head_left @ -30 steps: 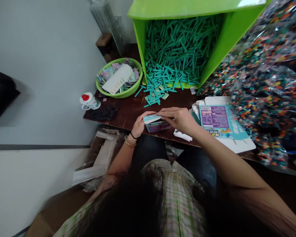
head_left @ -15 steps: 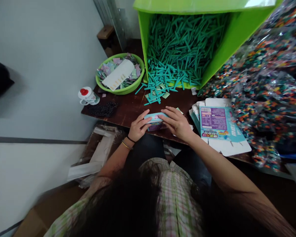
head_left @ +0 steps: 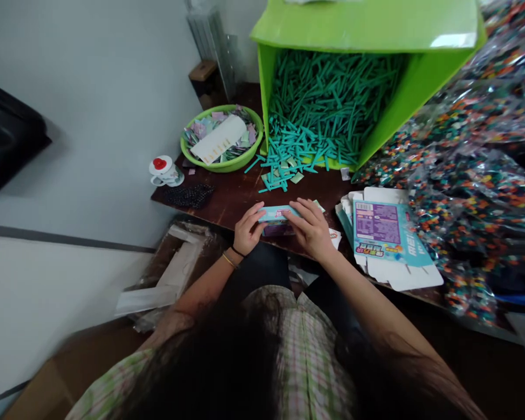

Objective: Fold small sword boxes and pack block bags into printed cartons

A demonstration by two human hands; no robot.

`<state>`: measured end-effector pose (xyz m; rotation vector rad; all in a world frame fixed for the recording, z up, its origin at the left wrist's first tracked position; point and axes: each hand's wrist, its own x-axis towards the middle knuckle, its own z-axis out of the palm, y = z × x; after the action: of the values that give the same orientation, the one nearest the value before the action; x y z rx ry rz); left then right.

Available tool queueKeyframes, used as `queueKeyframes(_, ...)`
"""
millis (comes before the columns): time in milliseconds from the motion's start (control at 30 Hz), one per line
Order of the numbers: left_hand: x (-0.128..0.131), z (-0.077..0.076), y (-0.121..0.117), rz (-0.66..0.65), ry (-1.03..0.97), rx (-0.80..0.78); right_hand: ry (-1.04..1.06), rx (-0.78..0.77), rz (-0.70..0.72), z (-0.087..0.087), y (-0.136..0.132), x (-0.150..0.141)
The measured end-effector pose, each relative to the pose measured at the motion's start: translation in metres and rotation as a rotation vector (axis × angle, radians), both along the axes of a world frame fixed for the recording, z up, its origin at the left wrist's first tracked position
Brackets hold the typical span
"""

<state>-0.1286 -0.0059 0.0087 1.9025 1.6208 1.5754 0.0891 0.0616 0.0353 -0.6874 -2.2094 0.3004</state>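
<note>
A small teal and purple carton (head_left: 276, 219) rests near the front edge of the dark wooden table (head_left: 231, 195). My left hand (head_left: 247, 228) grips its left end with the fingers curled round it. My right hand (head_left: 310, 227) lies over its right end, fingers pressing down on the top. To the right sits a stack of flat, unfolded cartons (head_left: 382, 233) in the same teal and purple print.
A green box on its side (head_left: 367, 35) spills several teal sticks (head_left: 289, 163) onto the table. A green bowl (head_left: 221, 140) holds paper slips. A white cup with a red lid (head_left: 164, 169) and a dark mesh item (head_left: 188, 195) are at the left. Bags of coloured beads (head_left: 464, 175) fill the right.
The carton's top flap, raised a second ago, now lies flat under my right hand. The carton sits lower on the table and both hands have closed in on it.
</note>
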Motion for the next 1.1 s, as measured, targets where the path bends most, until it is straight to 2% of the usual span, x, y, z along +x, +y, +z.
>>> queueKeyframes(100, 0.009, -0.003, -0.002, -0.013, -0.126, -0.063, 0.035, -0.01, 0.032, 0.0, -0.003, 0.002)
queueKeyframes(167, 0.01, -0.001, -0.008, 0.047, -0.126, -0.075, 0.081, -0.029, -0.021, -0.007, -0.011, 0.005)
queueKeyframes(267, 0.002, 0.009, -0.016, 0.26, 0.058, 0.016, 0.095, -0.075, -0.161, -0.033, -0.025, 0.011)
queueKeyframes(333, -0.004, 0.016, -0.016, 0.351, 0.259, -0.001, 0.04, -0.084, -0.202, -0.056, -0.032, 0.013)
queueKeyframes(400, -0.001, 0.019, -0.01, 0.383, 0.463, -0.203, -0.048, -0.082, -0.221, -0.078, -0.035, 0.011)
queueKeyframes(500, 0.016, 0.013, 0.005, 0.311, 0.654, -0.614, -0.186, -0.083, -0.281, -0.1, -0.035, 0.005)
queueKeyframes(567, 0.025, 0.005, 0.016, 0.226, 0.658, -0.718, -0.249, -0.081, -0.325, -0.106, -0.034, 0.001)
queueKeyframes(633, 0.018, 0.0, 0.027, 0.194, 0.577, -0.692, -0.288, -0.06, -0.341, -0.107, -0.034, -0.001)
queueKeyframes(667, 0.006, -0.001, 0.033, 0.216, 0.518, -0.668, -0.302, -0.044, -0.338, -0.107, -0.034, -0.002)
queueKeyframes(733, -0.033, 0.0, 0.048, 0.341, 0.382, -0.64, -0.313, -0.006, -0.324, -0.105, -0.035, -0.003)
queueKeyframes(833, -0.113, 0.006, 0.077, 0.63, 0.215, -0.616, -0.301, 0.021, -0.307, -0.102, -0.036, -0.004)
queueKeyframes(933, -0.182, 0.009, 0.109, 0.751, 0.16, -0.617, -0.281, 0.017, -0.273, -0.1, -0.035, -0.005)
queueKeyframes(1000, -0.211, 0.009, 0.13, 0.77, 0.13, -0.624, -0.262, 0.012, -0.257, -0.099, -0.035, -0.006)
queueKeyframes(1100, -0.231, 0.003, 0.155, 0.773, 0.089, -0.635, -0.239, 0.016, -0.261, -0.099, -0.035, -0.006)
